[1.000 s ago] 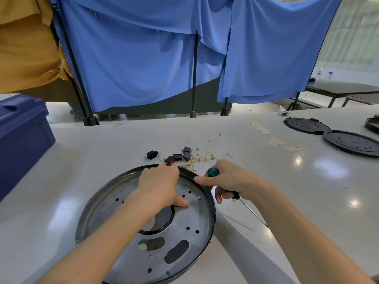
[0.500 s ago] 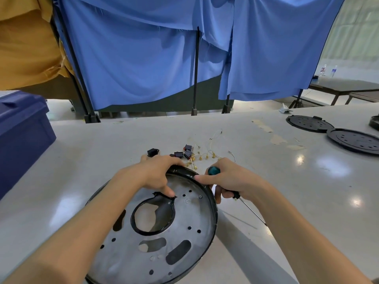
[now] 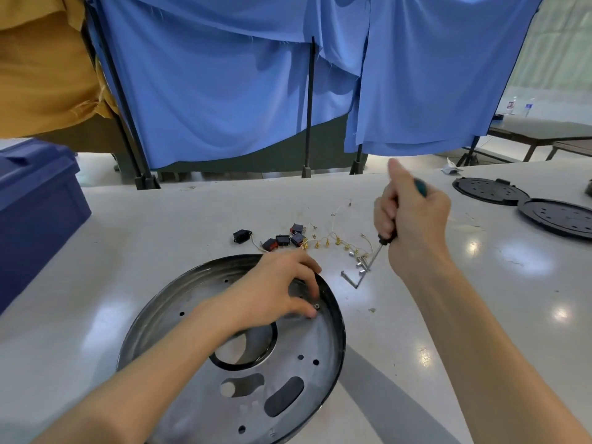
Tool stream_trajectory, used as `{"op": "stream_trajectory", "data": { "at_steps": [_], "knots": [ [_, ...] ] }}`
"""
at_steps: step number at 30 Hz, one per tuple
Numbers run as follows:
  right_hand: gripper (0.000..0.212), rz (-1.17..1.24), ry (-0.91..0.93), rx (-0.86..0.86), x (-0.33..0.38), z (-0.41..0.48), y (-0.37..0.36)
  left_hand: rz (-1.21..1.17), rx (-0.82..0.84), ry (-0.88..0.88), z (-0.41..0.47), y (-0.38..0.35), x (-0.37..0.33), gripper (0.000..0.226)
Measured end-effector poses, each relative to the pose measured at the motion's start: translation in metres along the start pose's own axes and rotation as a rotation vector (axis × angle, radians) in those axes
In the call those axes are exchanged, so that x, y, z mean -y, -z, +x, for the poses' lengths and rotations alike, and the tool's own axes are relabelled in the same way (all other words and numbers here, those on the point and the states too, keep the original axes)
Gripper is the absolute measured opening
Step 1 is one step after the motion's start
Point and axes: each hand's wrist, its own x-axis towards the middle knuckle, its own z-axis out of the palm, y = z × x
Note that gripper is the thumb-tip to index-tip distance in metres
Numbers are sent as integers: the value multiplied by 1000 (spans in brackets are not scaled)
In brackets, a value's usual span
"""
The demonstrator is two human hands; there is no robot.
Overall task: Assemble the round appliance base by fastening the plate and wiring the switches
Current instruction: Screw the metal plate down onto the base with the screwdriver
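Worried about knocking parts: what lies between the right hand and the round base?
Small metal sleeves and a bent metal rod lie there, per the head view.

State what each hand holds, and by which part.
Right hand grips the screwdriver by its handle. Left hand pinches a small screw by its head, on the round base.

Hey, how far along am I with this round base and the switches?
Early on. Done: the metal plate sits inside the round base. In hand: the left hand pinches a small screw on the plate near the rim; the right hand holds the screwdriver raised, not yet on it. Left: driving that screw, then all the wiring, since the switches and wires lie loose on the table.
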Motion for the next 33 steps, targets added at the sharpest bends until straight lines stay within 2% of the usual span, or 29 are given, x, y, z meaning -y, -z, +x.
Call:
{"op": "stream_trajectory", "data": {
  "at_steps": [2, 4, 10, 17, 33],
  "knots": [
    [51, 169, -6, -5, 8, -3, -6, 8, -34, 12, -1, -6, 2, 13],
    [48, 234, -23, 35, 7, -7, -12, 6, -49, 44, -1, -8, 4, 15],
    [52, 161, -18, 119, -19, -21, -27, -4, -48, 64, 0, -11, 7, 19],
    [49, 112, -19, 165, -33, -23, -27, -181, -37, 128, -3, -12, 9, 21],
    [53, 59, 35, 263, -35, -24, -27, -206, -45, 144, -3, -14, 8, 17]
  ]
}}
